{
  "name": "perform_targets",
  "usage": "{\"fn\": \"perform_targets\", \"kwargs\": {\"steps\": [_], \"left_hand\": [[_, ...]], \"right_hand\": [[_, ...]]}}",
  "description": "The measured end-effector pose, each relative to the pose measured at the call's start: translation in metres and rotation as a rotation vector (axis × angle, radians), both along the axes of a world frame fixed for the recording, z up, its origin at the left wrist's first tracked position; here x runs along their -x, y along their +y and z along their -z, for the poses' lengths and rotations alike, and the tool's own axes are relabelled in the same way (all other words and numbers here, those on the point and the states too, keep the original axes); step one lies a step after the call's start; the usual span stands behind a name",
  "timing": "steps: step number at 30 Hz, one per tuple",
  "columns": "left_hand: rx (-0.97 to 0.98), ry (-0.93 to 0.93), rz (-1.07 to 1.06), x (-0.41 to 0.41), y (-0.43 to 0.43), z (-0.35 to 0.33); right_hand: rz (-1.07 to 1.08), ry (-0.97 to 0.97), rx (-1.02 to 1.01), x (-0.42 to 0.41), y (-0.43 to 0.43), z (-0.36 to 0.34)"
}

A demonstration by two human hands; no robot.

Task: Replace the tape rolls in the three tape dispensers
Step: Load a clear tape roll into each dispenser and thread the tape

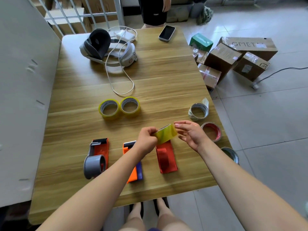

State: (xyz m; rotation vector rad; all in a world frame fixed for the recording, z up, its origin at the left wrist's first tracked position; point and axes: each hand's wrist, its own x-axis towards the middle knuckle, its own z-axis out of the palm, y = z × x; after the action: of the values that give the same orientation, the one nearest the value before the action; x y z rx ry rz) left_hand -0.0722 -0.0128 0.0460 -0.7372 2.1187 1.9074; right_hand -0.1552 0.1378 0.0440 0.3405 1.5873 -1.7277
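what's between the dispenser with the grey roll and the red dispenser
The orange dispenser, partly under the left arm, in the head view.

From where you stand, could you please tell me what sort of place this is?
Probably a small packing or shipping workroom: taped cardboard boxes sit on the tiled floor beside the wooden table, and tape dispensers and spare tape rolls are laid out on it.

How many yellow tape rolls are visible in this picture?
3. Two lie side by side on the table: a left roll and a right roll. The third roll is gripped by the left hand, the right hand touching it. Arms could hide more.
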Motion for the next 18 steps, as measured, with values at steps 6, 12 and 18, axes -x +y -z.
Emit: {"fn": "perform_targets", "kwargs": {"steps": [6,12,18], "left_hand": [[-0.017,0.005,0.029,0.011,0.016,-0.007],[0.075,0.095,0.283,0.0,0.038,0.018],[0.352,0.122,-0.062,-0.018,0.039,0.031]], "right_hand": [[0.076,-0.007,0.017,0.001,0.019,-0.003],[0.122,-0.226,0.115,-0.007,0.031,0.009],[0.284,-0.141,0.067,-0.01,0.045,0.017]]}}
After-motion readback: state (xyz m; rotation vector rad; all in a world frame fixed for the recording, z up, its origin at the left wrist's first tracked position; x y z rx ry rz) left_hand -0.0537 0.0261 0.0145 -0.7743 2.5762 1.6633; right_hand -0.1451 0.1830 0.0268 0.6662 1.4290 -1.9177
